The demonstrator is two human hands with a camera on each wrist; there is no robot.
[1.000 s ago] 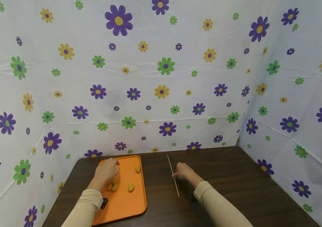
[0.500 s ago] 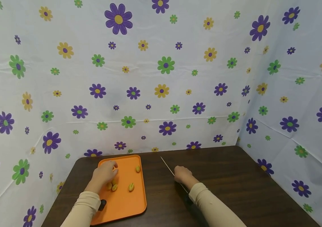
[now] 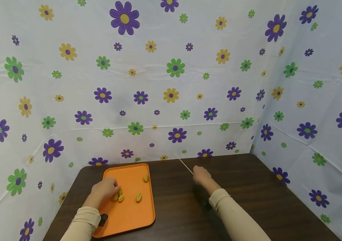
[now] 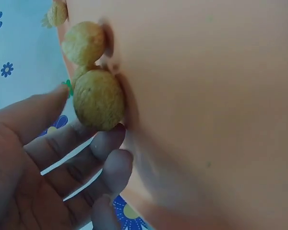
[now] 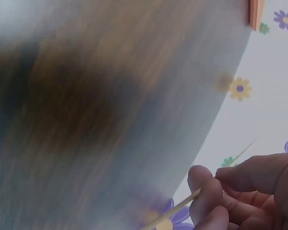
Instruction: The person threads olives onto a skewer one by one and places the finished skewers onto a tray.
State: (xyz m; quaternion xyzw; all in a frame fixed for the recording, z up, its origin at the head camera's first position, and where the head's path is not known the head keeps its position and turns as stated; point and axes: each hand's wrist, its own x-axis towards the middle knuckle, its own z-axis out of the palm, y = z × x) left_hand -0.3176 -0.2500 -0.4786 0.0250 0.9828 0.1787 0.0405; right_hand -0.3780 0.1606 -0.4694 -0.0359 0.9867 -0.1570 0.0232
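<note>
In the head view, my left hand [image 3: 104, 189] is low over an orange tray [image 3: 129, 223], beside a cluster of small golden-brown balls [image 3: 121, 198]. The left wrist view shows my thumb and fingers spread around the nearest ball [image 4: 99, 99], a round, rough-skinned one, with fingertips right at its side. Another ball [image 4: 84, 43] lies just beyond it. My right hand [image 3: 202, 175] pinches a thin wooden skewer [image 5: 175, 209] between thumb and fingers over the dark table. The skewer's thin end [image 3: 183, 162] points away to the upper left.
Two more balls lie apart on the tray, one in the middle [image 3: 139, 197] and one near its far right corner [image 3: 145, 178]. The dark wooden table [image 3: 171, 201] meets a flower-printed cloth [image 3: 156, 73] at the back and sides.
My left hand has come down and nearer, to the ball cluster. My right hand has turned the skewer, slid along it and moved slightly right and away.
</note>
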